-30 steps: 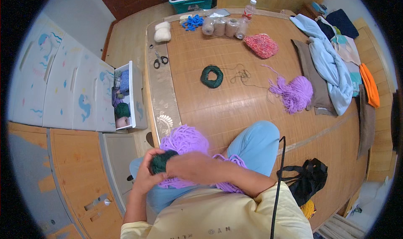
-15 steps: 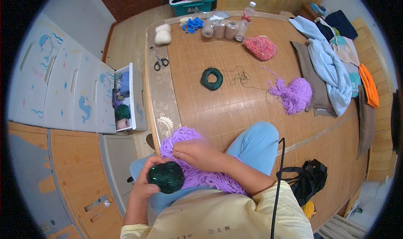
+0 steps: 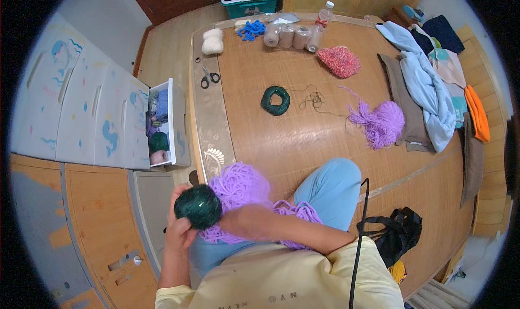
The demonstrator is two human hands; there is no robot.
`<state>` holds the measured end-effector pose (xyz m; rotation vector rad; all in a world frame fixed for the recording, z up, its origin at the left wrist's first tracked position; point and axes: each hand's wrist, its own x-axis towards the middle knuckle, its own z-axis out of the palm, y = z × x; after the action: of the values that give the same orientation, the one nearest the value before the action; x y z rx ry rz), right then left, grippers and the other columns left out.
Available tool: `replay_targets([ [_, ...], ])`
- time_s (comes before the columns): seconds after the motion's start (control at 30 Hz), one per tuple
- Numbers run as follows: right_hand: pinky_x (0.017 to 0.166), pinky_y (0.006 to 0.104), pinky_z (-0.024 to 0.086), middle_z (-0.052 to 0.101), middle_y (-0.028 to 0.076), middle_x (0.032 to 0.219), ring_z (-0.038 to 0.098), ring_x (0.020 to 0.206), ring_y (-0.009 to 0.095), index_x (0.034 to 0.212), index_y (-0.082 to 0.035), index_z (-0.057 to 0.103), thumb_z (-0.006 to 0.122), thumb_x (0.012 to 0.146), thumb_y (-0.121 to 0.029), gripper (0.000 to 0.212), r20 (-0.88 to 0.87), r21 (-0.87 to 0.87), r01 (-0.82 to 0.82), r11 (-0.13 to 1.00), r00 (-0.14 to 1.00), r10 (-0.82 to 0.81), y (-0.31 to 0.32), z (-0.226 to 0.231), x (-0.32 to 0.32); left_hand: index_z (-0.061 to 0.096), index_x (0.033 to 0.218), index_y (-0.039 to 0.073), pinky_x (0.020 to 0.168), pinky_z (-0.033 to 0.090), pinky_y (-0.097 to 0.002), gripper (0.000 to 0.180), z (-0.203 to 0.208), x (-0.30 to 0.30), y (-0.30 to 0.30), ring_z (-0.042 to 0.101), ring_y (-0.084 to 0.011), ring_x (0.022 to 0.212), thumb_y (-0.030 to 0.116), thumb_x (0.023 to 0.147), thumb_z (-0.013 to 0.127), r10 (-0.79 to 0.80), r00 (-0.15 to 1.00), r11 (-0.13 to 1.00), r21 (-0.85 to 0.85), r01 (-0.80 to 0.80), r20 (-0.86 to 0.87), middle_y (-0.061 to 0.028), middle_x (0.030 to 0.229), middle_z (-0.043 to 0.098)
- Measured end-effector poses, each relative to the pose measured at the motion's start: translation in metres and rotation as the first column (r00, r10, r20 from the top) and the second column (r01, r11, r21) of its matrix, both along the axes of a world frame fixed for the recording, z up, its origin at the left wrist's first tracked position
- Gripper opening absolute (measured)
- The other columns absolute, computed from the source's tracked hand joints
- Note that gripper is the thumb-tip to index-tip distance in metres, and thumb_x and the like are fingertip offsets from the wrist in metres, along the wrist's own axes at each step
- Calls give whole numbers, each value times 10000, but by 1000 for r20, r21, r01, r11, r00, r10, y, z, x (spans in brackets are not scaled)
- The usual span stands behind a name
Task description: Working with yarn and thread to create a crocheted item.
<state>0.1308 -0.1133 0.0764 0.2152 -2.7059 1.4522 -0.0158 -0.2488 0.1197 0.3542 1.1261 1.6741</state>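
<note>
A dark green, shiny ball of yarn (image 3: 198,206) sits in my left hand (image 3: 179,229), whose fingers curl round its left and lower sides. Close against the ball's right side is my right hand (image 3: 238,222), smeared by motion, its fingers hidden. Thick lilac yarn (image 3: 241,185) lies in a loose heap over my lap, under and beyond my right forearm. Out on the mat rests a dark green ring of yarn (image 3: 275,101), with a thin tangled strand (image 3: 313,100) trailing right toward a second lilac yarn bundle (image 3: 378,126).
Black scissors (image 3: 209,78) and white yarn (image 3: 212,42) lie at the mat's left edge. Wrapped beige spools (image 3: 293,37), blue yarn pieces (image 3: 251,31), a bottle (image 3: 324,14) and a red-pink knitted piece (image 3: 339,62) stand farther back. An open drawer (image 3: 172,122) holds yarn. A black bag (image 3: 398,233) lies right.
My left hand has moved the green ball up and to the left. My right hand has come down from above the lilac heap to the ball's right side.
</note>
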Motion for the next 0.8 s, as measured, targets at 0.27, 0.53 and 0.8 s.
replay_targets([
  [0.27,609,472,478,600,181,764,625,747,391,861,-51,544,504,886,-179,137,-125,-142,197,970,968,-215,31,1,-9,442,1228,57,951,438,-354,775,-18,3,-18,539,-211,1095,213,582,840,-189,974,982,-20,188,-124,-83,1160,534],
  [0.53,628,467,466,584,171,791,614,760,366,870,-63,534,517,903,-219,160,-79,-239,49,970,994,-70,24,39,-6,454,1216,50,964,440,-350,756,-11,-5,-11,550,-228,1111,222,586,834,-274,803,947,-296,127,-530,-100,1176,542],
  [0.8,613,467,466,593,174,783,612,728,375,862,-81,539,516,875,-170,92,71,-200,61,978,996,-47,-1,11,7,466,1202,56,949,450,-332,716,0,-2,0,549,-227,1115,199,595,818,174,984,981,-84,-177,-39,-87,1164,529],
])
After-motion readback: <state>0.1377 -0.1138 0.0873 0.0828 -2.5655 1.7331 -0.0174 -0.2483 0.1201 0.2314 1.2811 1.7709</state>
